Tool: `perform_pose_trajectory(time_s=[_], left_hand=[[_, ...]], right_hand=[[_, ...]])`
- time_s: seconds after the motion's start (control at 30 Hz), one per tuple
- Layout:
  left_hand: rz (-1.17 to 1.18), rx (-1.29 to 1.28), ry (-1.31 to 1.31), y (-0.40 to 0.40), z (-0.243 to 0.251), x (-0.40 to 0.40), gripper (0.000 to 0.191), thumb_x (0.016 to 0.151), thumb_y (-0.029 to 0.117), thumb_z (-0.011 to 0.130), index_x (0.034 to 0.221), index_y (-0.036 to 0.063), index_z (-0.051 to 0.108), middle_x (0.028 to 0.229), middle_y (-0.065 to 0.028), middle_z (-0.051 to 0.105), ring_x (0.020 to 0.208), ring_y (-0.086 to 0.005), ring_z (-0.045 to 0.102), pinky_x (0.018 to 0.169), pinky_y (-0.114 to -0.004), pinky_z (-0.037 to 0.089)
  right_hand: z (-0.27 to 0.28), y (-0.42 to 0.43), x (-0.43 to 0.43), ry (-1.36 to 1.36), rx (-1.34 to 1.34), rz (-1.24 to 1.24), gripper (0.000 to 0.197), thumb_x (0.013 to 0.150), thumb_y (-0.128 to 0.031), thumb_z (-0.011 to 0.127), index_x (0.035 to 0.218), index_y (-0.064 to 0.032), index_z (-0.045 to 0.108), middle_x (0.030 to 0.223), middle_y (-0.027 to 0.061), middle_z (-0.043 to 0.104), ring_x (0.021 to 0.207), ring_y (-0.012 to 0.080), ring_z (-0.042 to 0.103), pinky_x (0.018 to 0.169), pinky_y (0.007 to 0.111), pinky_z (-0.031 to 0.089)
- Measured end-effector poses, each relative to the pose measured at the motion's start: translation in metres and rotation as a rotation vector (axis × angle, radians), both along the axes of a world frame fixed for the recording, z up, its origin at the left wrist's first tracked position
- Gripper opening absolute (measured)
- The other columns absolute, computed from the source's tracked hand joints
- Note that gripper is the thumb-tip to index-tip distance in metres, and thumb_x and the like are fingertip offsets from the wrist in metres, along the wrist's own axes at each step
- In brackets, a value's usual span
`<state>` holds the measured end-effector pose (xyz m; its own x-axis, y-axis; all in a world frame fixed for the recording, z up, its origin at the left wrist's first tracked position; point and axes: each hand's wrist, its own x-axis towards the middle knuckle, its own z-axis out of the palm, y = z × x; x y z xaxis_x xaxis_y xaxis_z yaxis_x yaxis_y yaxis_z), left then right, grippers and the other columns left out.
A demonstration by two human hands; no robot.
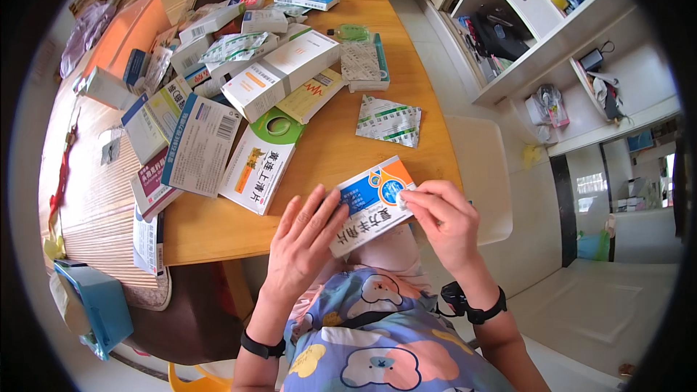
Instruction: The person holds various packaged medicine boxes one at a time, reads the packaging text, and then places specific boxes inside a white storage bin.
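Note:
A white, blue and orange medicine box (375,196) lies at the near edge of the table, partly overhanging it. My left hand (302,234) holds the box at its left end, fingers stretched over its edge; the thumb is hard to make out. Between the fingertips of my right hand (446,218) is a small white wad (401,200), perhaps tissue or cotton, touching the printed face of the box. Just beyond the box lies a silver and green foil pack (389,121). Left of my left hand is a white and green medicine box (261,166).
Medicine boxes are heaped across the wooden table (326,158), including a long white box (280,73). Behind them stands an orange plastic bin (128,38). A green bottle (353,32) lies near the far right. A blue container (101,305) is lower left; open shelves (544,65) stand right.

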<state>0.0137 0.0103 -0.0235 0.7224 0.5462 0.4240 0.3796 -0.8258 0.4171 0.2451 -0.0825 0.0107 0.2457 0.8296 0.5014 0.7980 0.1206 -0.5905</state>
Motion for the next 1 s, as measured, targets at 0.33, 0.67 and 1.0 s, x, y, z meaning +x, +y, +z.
perform_pose_trajectory(time_s=[0.33,0.67,1.0], left_hand=[[0.111,-0.452,-0.241,0.007,0.004,0.022,0.044,0.074,0.001,0.082,0.115,0.0037,0.066,0.107,-0.0109,0.075,0.099,-0.0251,0.074,0.086,-0.032,0.057],[0.179,-0.809,-0.431,0.007,-0.009,0.023,0.030,0.076,0.008,0.075,0.106,0.0075,0.072,0.101,-0.0100,0.074,0.090,-0.0314,0.069,0.083,-0.039,0.055],[0.210,-0.467,-0.253,0.006,0.001,0.028,0.026,0.077,0.010,0.085,0.099,0.0046,0.073,0.093,-0.0093,0.075,0.082,-0.0219,0.072,0.076,-0.032,0.057]], right_hand=[[0.019,0.012,0.001,-0.068,0.139,-0.158,0.024,0.080,0.002,0.078,0.103,-0.0060,0.077,0.094,0.0055,0.065,0.078,0.0194,0.066,0.063,0.031,0.054],[0.029,0.033,-0.082,-0.208,0.096,0.271,0.033,0.078,0.001,0.073,0.111,-0.0026,0.073,0.103,0.0086,0.067,0.084,0.0226,0.068,0.071,0.032,0.057],[0.028,0.023,-0.022,-0.155,0.045,-0.136,0.030,0.077,0.003,0.075,0.107,-0.0042,0.072,0.096,0.0073,0.065,0.086,0.0235,0.068,0.070,0.034,0.056]])
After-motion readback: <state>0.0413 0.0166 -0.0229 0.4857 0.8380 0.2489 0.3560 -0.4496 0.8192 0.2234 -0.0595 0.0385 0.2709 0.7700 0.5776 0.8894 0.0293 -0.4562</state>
